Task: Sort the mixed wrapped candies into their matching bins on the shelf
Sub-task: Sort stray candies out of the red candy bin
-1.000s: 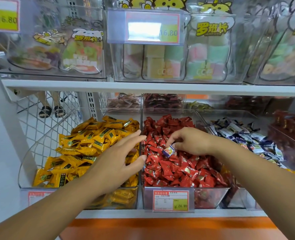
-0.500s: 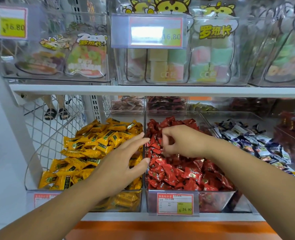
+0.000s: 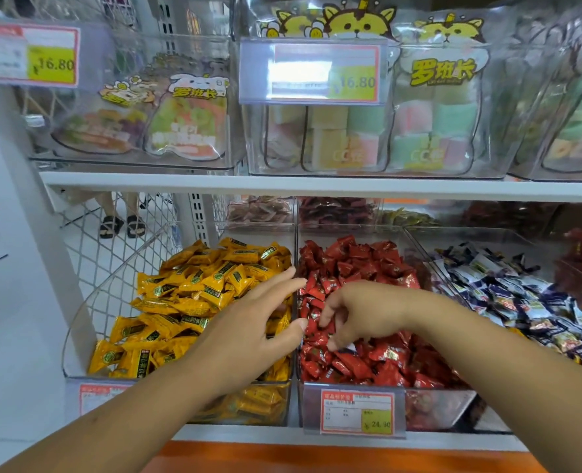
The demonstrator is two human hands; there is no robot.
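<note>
Clear, glossy hard-plastic bins (image 3: 436,409) hold red candies (image 3: 368,261) and yellow candies (image 3: 187,291) in shiny, crinkled film wrappers. A paper price label (image 3: 356,413) sits in a transparent plastic holder at the shelf's front edge. The shelf (image 3: 316,186) is smooth, white and matt; the mesh panel (image 3: 118,261) at its left end is white-coated wire.

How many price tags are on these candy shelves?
4 red-bordered paper price tags: one upper left, one upper centre, one on the clear red-candy bin, one on the yellow-candy bin, partly behind the left forearm. More may be hidden.
</note>
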